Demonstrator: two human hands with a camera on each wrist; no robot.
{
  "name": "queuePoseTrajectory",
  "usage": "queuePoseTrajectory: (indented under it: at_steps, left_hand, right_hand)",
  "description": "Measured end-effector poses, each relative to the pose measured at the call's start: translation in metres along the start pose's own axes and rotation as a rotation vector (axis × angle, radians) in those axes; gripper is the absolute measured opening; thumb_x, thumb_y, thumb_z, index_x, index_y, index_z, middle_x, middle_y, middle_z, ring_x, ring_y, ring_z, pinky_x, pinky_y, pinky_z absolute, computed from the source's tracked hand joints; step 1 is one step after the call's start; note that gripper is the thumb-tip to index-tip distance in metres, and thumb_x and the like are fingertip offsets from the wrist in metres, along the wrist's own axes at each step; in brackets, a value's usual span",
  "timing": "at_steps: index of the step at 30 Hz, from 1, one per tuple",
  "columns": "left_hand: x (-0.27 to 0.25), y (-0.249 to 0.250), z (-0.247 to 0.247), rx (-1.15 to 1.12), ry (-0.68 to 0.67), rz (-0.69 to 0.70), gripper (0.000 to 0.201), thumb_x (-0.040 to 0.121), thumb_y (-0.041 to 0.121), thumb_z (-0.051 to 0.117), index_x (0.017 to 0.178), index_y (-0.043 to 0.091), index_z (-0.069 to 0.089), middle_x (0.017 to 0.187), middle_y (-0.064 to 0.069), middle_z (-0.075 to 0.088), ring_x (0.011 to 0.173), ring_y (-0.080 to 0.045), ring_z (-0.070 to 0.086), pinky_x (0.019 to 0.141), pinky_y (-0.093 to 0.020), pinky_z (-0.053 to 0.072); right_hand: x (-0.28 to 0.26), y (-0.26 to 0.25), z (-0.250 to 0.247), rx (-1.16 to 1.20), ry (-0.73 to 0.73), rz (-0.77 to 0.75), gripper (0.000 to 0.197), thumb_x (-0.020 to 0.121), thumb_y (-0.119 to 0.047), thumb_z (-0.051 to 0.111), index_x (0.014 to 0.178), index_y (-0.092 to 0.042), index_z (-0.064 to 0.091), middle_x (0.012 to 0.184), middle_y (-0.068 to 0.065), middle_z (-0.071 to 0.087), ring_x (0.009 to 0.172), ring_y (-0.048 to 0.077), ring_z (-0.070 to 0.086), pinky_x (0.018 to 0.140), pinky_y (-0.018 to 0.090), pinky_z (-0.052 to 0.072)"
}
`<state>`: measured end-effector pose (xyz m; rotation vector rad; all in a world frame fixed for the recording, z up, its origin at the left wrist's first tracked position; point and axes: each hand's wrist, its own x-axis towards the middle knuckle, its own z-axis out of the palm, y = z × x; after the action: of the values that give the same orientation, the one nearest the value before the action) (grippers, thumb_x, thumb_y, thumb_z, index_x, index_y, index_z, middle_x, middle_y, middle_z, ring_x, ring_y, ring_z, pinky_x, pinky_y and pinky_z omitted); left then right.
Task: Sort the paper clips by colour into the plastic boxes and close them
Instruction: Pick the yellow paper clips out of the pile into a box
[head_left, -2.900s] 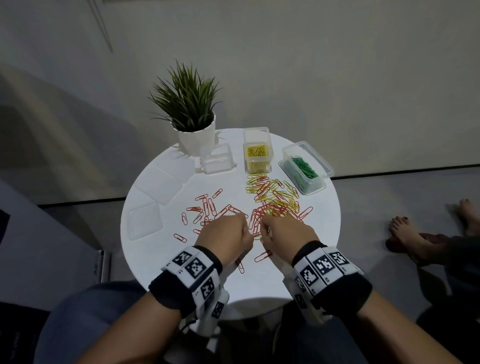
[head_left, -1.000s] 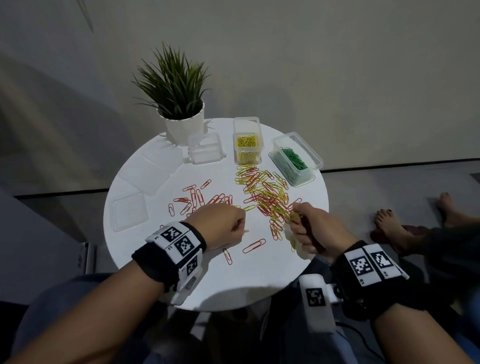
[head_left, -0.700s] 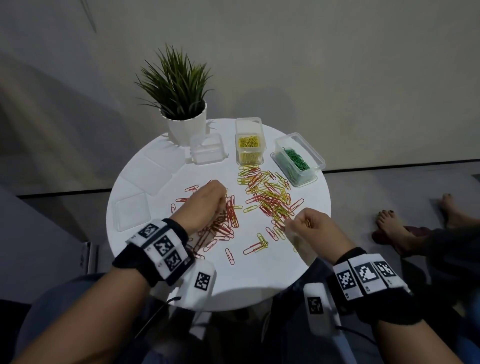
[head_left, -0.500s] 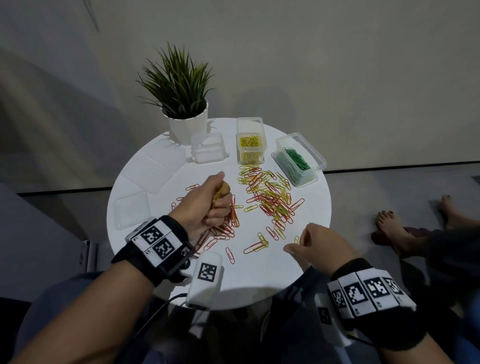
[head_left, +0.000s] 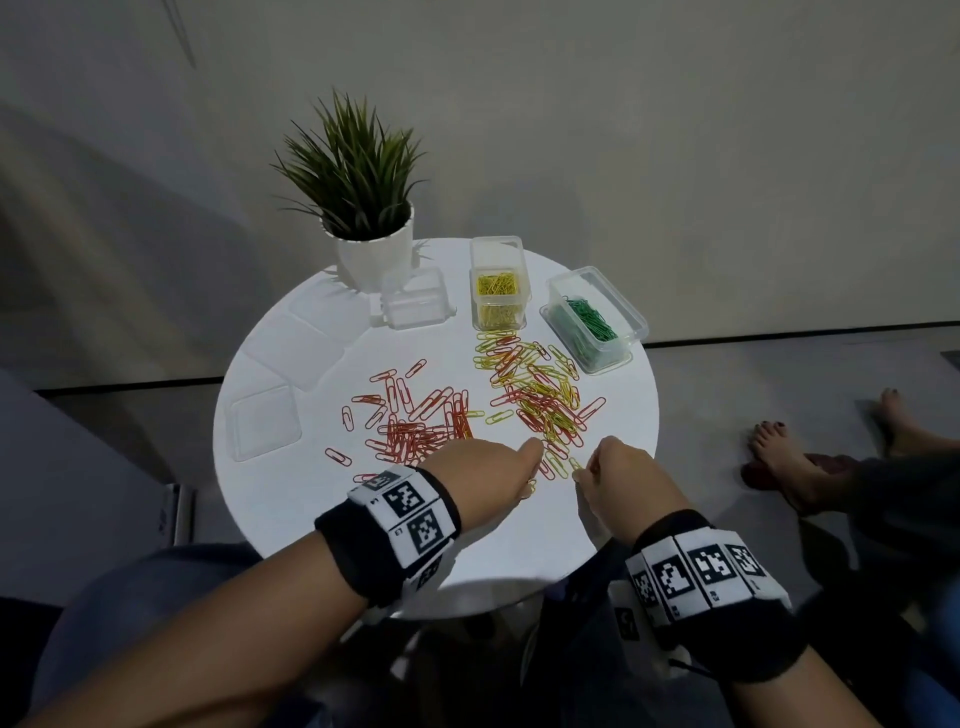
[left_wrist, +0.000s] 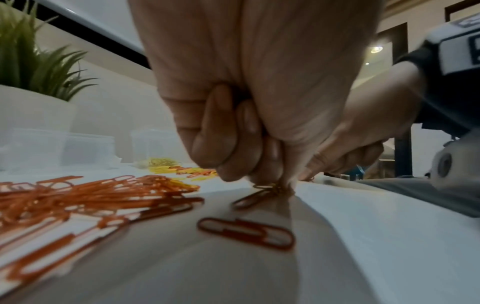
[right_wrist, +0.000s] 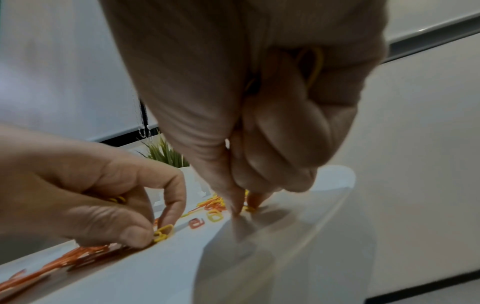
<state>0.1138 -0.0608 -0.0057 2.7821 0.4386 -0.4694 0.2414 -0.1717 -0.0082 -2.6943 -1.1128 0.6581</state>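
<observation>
- We look down on a round, smooth white desk (head_left: 322, 499); clock directions below are read on its top in the head view.
- Our left hand (head_left: 485, 475) sits near 6 o'clock, fingers curled; the right wrist view shows thumb and forefinger pinching a yellow clip (right_wrist: 163, 233) against the desk.
- Our right hand (head_left: 618, 480) is just beside it toward 5 o'clock, fingertips (right_wrist: 235, 207) pressed together on the desk at another small yellow clip, with a yellow wire loop tucked into the curled palm.
- A pile of thin red clips (head_left: 415, 426) spreads left of centre; a mixed red and yellow pile (head_left: 540, 395) runs from centre toward 1 o'clock.
- Three clear, rectangular plastic boxes stand open at the far edge: an empty box (head_left: 415, 306) near 11 o'clock, a tall box of yellow clips (head_left: 497, 291) at 12, a longer box of green clips (head_left: 592, 322) near 2.
- Flat see-through lids (head_left: 265, 428) lie from 9 to 10 o'clock; their edges are faint against the white and we cannot count them surely.
- A spiky green plant in a ribbed white pot (head_left: 374, 254) stands at 11 o'clock.
- The left wrist view is blurred at the fingertips, so what they grip there is hard to read.
- Bare feet (head_left: 779, 457) show on the floor at right, partly cut off.
</observation>
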Motion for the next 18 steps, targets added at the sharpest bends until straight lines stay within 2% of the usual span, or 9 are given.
queuePoseTrajectory:
  at_steps: [2,4,6,9,12,14,16,18]
  left_hand:
    - [0.001,-0.001,-0.001,0.063,0.038,0.025,0.019,0.101,0.026,0.033,0.110,0.010,0.038,0.076,-0.006,0.052,0.065,-0.025,0.047,0.060,-0.034,0.041]
    - [0.000,-0.006,-0.004,0.006,0.084,0.028,0.018,0.102,0.026,0.031,0.108,0.012,0.041,0.074,-0.006,0.053,0.062,-0.026,0.047,0.055,-0.034,0.035]
    - [-0.003,-0.014,-0.010,-0.187,0.115,0.021,0.014,0.101,0.025,0.032,0.102,0.016,0.043,0.082,-0.006,0.063,0.072,-0.028,0.055,0.062,-0.038,0.040]
    - [-0.006,-0.022,-0.016,-0.362,0.131,-0.010,0.011,0.099,0.024,0.039,0.103,0.019,0.047,0.085,0.004,0.065,0.081,-0.019,0.059,0.072,-0.034,0.044]
    - [-0.003,-0.018,-0.012,-0.231,0.043,0.007,0.016,0.098,0.033,0.045,0.110,0.022,0.045,0.087,0.003,0.065,0.081,-0.020,0.058,0.071,-0.036,0.047]
    - [-0.001,-0.013,-0.005,-0.046,0.008,0.041,0.016,0.099,0.031,0.044,0.111,0.020,0.042,0.088,-0.001,0.064,0.075,-0.023,0.054,0.063,-0.033,0.040]
    - [-0.001,-0.011,-0.003,0.082,0.034,0.081,0.011,0.100,0.027,0.041,0.106,0.017,0.041,0.083,-0.005,0.061,0.069,-0.025,0.051,0.059,-0.031,0.034]
    - [-0.003,-0.012,-0.005,0.069,0.061,0.086,0.010,0.101,0.026,0.037,0.103,0.017,0.041,0.084,-0.007,0.062,0.070,-0.028,0.053,0.059,-0.033,0.036]
  right_hand:
    - [0.001,-0.001,-0.001,-0.030,-0.007,-0.021,0.024,0.099,-0.026,0.044,0.110,-0.006,0.050,0.113,0.011,0.063,0.103,0.026,0.060,0.077,0.028,0.043]
    - [0.001,0.001,-0.003,-0.024,-0.035,-0.039,0.024,0.099,-0.026,0.042,0.110,-0.006,0.050,0.111,0.011,0.063,0.100,0.025,0.060,0.075,0.027,0.043]
    - [0.002,0.005,-0.007,0.059,-0.054,-0.056,0.020,0.100,-0.025,0.042,0.104,-0.007,0.050,0.106,0.010,0.064,0.090,0.023,0.058,0.068,0.025,0.040]
    - [0.002,0.006,-0.018,0.179,-0.053,-0.098,0.014,0.100,-0.023,0.042,0.095,-0.011,0.045,0.096,0.004,0.059,0.079,0.017,0.049,0.054,0.018,0.031]
    - [0.002,0.004,-0.023,0.208,-0.045,-0.132,0.012,0.100,-0.022,0.042,0.096,-0.011,0.044,0.097,0.005,0.059,0.080,0.017,0.049,0.060,0.025,0.033]
    - [0.002,0.004,-0.022,0.198,-0.053,-0.137,0.012,0.101,-0.022,0.041,0.096,-0.011,0.044,0.100,0.007,0.061,0.081,0.018,0.050,0.063,0.027,0.033]
    - [0.001,0.005,-0.018,0.196,-0.071,-0.139,0.012,0.101,-0.022,0.040,0.096,-0.011,0.043,0.098,0.005,0.059,0.081,0.017,0.050,0.056,0.022,0.033]
    - [0.001,0.005,-0.016,0.199,-0.081,-0.145,0.013,0.101,-0.022,0.039,0.096,-0.011,0.043,0.097,0.004,0.059,0.080,0.017,0.050,0.054,0.014,0.031]
